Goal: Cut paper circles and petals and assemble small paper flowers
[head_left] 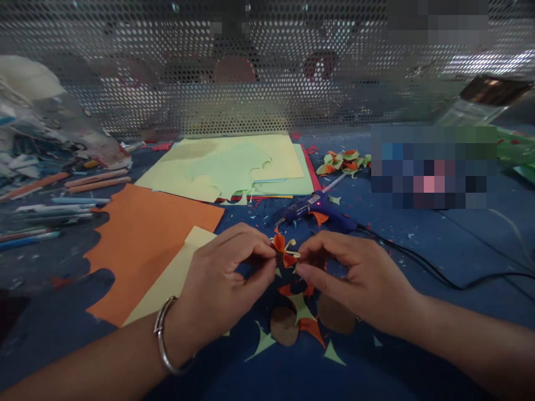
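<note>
Brown round disc (336, 318) partly hidden by right hand (355, 273). Thin black cable (462, 288) cut off at right edge. Small orange-and-cream paper piece (279, 242): contact with right fingertips too small to tell. Coarse blurred patch (434, 167): contents unreadable.

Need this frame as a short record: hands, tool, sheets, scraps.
left hand: pinching small paper piece, orange with pale curls
right hand: fingertips at its other side, grip unclear
glue gun: lying beyond the hands, red light showing
orange sheet: left, edge scalloped
green scrap: below the hands, overlapping orange scrap
</note>
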{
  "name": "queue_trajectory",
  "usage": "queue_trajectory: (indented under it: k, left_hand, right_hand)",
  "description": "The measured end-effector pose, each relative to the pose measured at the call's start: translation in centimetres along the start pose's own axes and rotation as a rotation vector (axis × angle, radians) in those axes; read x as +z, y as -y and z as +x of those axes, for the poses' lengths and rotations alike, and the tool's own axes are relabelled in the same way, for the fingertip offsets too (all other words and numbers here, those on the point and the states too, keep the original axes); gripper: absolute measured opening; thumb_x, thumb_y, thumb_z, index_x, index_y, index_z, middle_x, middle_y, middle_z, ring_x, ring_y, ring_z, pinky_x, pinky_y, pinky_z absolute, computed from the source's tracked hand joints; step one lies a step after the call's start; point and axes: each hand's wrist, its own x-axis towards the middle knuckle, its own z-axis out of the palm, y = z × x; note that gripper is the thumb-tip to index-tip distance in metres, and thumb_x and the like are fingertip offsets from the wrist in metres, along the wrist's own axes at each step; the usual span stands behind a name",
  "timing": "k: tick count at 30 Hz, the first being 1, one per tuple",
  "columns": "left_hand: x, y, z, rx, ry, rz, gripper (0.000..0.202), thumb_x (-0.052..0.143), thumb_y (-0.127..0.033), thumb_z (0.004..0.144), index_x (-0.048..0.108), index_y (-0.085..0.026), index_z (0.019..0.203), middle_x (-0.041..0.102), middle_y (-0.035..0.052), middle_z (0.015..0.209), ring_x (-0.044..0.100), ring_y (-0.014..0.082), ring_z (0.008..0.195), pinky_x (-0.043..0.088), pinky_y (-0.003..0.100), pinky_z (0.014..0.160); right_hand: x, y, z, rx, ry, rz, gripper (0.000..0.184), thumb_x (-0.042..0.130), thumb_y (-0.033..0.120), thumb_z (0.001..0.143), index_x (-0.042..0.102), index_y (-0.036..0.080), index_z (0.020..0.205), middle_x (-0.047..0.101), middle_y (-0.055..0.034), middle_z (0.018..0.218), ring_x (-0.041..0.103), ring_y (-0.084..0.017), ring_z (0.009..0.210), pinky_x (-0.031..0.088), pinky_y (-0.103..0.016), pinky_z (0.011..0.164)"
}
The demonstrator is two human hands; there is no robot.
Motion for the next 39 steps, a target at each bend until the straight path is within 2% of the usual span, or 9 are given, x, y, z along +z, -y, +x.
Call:
queue_trajectory:
  k: [6, 13, 17, 22, 29, 32, 35, 37, 39]
  left_hand:
    - [0.0, -0.4, -0.2, 0.006, 0.022, -0.032, 0.014, 0.066, -0.004, 0.084, 0.068, -0.017, 0.08, 0.072, 0.0005, 0.085, 0.068, 0.0081, 0.08, 0.054, 0.017, 0.071]
    - [-0.5, -0.6, -0.3, -0.011, 0.034, -0.056, 0.013, 0.065, -0.008, 0.089, 0.066, -0.018, 0.082, 0.071, 0.0016, 0.088, 0.066, 0.0106, 0.085, 0.052, 0.023, 0.076]
    - [-0.7, -0.3, -0.3, -0.041, -0.008, -0.054, 0.015, 0.06, -0.01, 0.094, 0.065, -0.019, 0.082, 0.07, 0.0017, 0.087, 0.065, 0.0123, 0.086, 0.052, 0.026, 0.078]
    - [-0.6, 0.0, -0.2, -0.069, 0.019, -0.053, 0.014, 0.059, -0.014, 0.096, 0.064, -0.021, 0.084, 0.069, 0.0011, 0.087, 0.065, 0.0124, 0.084, 0.052, 0.026, 0.073]
    - [-0.5, -0.1, -0.3, -0.066, 0.055, -0.041, 0.016, 0.058, -0.015, 0.096, 0.061, -0.023, 0.083, 0.068, -0.0004, 0.085, 0.064, 0.0114, 0.078, 0.052, 0.024, 0.068]
    - [-0.4, -0.1, -0.3, -0.063, 0.058, -0.031, 0.017, 0.058, -0.015, 0.096, 0.059, -0.023, 0.082, 0.068, -0.0007, 0.085, 0.064, 0.0113, 0.077, 0.051, 0.024, 0.067]
    - [-0.3, -0.1, -0.3, -0.058, 0.051, -0.027, 0.017, 0.058, -0.016, 0.097, 0.059, -0.022, 0.081, 0.067, -0.0008, 0.084, 0.063, 0.0107, 0.075, 0.05, 0.024, 0.067]
    - [-0.3, 0.0, -0.3, -0.054, 0.046, -0.033, 0.016, 0.058, -0.017, 0.096, 0.059, -0.021, 0.081, 0.066, -0.0008, 0.084, 0.063, 0.0102, 0.076, 0.05, 0.023, 0.068]
    - [-0.4, 0.0, -0.3, -0.055, 0.044, -0.038, 0.016, 0.058, -0.017, 0.096, 0.059, -0.02, 0.08, 0.066, -0.0006, 0.084, 0.062, 0.01, 0.077, 0.049, 0.023, 0.069]
  right_hand:
    - [0.1, -0.1, -0.1, -0.053, -0.028, -0.099, 0.009, 0.065, 0.02, 0.093, 0.07, 0.02, 0.086, 0.071, 0.0035, 0.073, 0.062, -0.01, 0.064, 0.048, -0.02, 0.059]
    - [-0.5, -0.4, 0.0, -0.049, -0.075, -0.158, 0.011, 0.062, 0.017, 0.092, 0.072, 0.02, 0.086, 0.072, 0.0026, 0.074, 0.064, -0.01, 0.064, 0.048, -0.021, 0.06]
    - [-1.5, -0.6, 0.1, -0.05, -0.136, -0.23, 0.011, 0.063, 0.018, 0.091, 0.071, 0.021, 0.085, 0.071, 0.0026, 0.072, 0.064, -0.01, 0.062, 0.047, -0.021, 0.057]
    - [-4.0, -1.3, 1.0, -0.063, -0.266, -0.381, 0.012, 0.063, 0.022, 0.091, 0.072, 0.022, 0.082, 0.073, 0.0011, 0.073, 0.066, -0.012, 0.063, 0.048, -0.023, 0.058]
    - [-10.3, -5.1, 6.1, 0.225, -0.521, -0.621, 0.011, 0.068, 0.03, 0.087, 0.074, 0.022, 0.087, 0.073, -0.0025, 0.07, 0.067, -0.018, 0.059, 0.049, -0.03, 0.058]
    - [-12.4, -6.6, 9.4, 0.28, -0.539, -0.71, 0.011, 0.069, 0.025, 0.086, 0.072, 0.021, 0.076, 0.075, -0.0059, 0.072, 0.071, -0.023, 0.07, 0.052, -0.034, 0.067]
    - [-13.5, -7.9, 12.5, 0.327, -0.543, -0.803, 0.013, 0.067, 0.024, 0.089, 0.073, 0.019, 0.077, 0.077, -0.0102, 0.085, 0.073, -0.027, 0.088, 0.054, -0.038, 0.082]
    - [-13.8, -8.5, 14.1, 0.36, -0.514, -0.852, 0.015, 0.065, 0.027, 0.095, 0.074, 0.016, 0.089, 0.076, -0.0118, 0.099, 0.071, -0.027, 0.1, 0.054, -0.04, 0.09]
    - [-13.8, -9.0, 15.0, 0.388, -0.475, -0.887, 0.024, 0.064, 0.034, 0.099, 0.069, 0.018, 0.116, 0.07, -0.0099, 0.122, 0.068, -0.023, 0.105, 0.057, -0.043, 0.092]
